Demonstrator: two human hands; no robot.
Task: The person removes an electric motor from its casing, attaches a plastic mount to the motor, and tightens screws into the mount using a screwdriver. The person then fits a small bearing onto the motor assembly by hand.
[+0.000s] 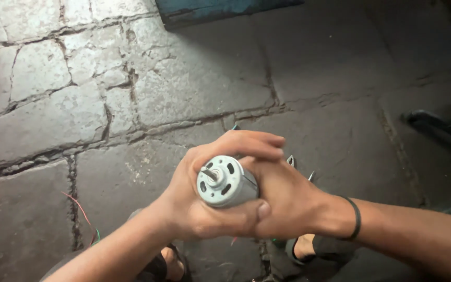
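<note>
Small silver motor (225, 183) was held above the stone floor (53, 104), shaft end up toward the camera, left hand (194, 198) and right hand (283, 201) fingers curled tight around its casing, steadying it for inspection.

Open room is lying to the left and far side of the clasped hands, over the cracked grey stone floor (53, 109), with nothing standing on it there. A blue painted board edge (220, 10) is closing off the far side. A dark object (434, 128) is lying at the right. Thin red and green wires (87, 222) are trailing near left, just beside the person's sandalled feet (170, 263), which are crowding the near space.
</note>
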